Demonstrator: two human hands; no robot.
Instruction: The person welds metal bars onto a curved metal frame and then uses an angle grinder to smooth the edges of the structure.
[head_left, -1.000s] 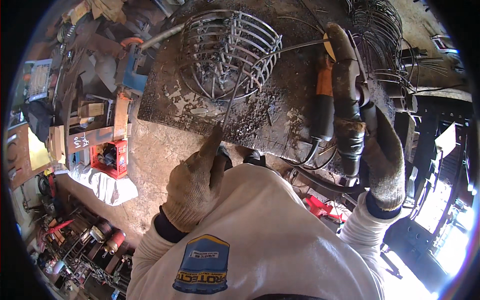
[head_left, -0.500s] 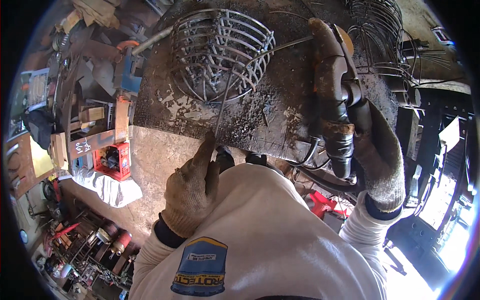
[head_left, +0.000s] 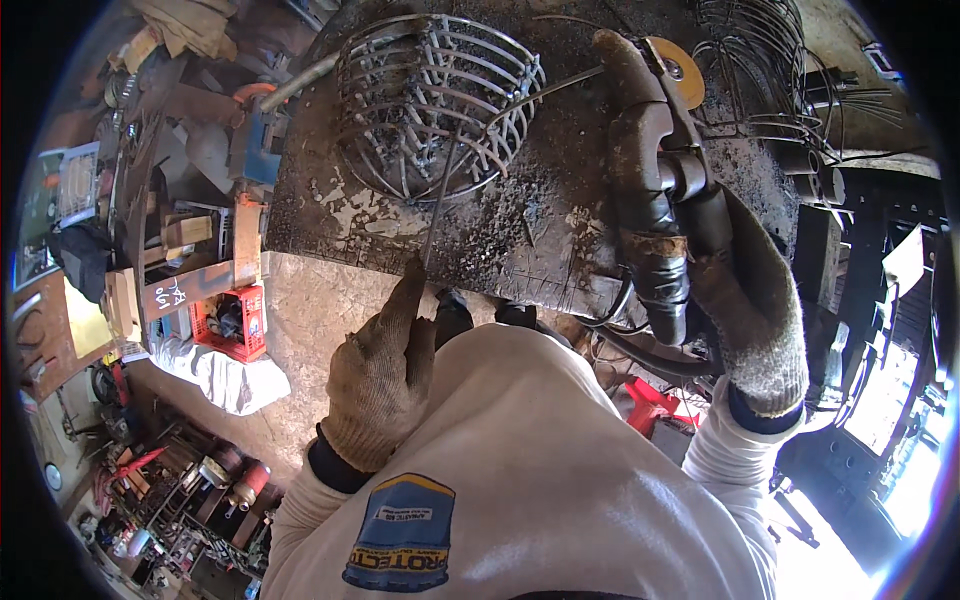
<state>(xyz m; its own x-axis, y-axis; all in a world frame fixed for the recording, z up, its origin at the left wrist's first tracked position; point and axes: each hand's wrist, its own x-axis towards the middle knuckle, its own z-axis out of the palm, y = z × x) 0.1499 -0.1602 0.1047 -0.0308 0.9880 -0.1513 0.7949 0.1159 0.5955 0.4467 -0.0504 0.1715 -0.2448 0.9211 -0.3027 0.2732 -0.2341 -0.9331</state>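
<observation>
A dome-shaped cage of welded metal bars [head_left: 430,118] lies on the dark, grimy worktable. My left hand [head_left: 375,388], in a knitted work glove, is closed with its index finger stretched along a thin metal rod [head_left: 436,205]; the rod's far end reaches into the cage's near side. My gloved right hand [head_left: 752,320] grips a worn welding electrode holder [head_left: 640,160] wrapped in black tape. From the holder's jaws a thin welding electrode [head_left: 560,86] points left, its tip at the cage's right side.
Dark grit covers parts of the worktable [head_left: 350,235]. A yellow-orange disc [head_left: 684,74] is beside the holder's head. Bent wire hoops [head_left: 750,60] are stacked at the far right. A blue vise-like tool [head_left: 258,145] stands left; a red crate [head_left: 228,325] sits below it. Cables hang at the table's near edge.
The electrode holder and my right hand have shifted slightly left and toward the far side, uncovering more of the disc. My left hand has barely moved.
</observation>
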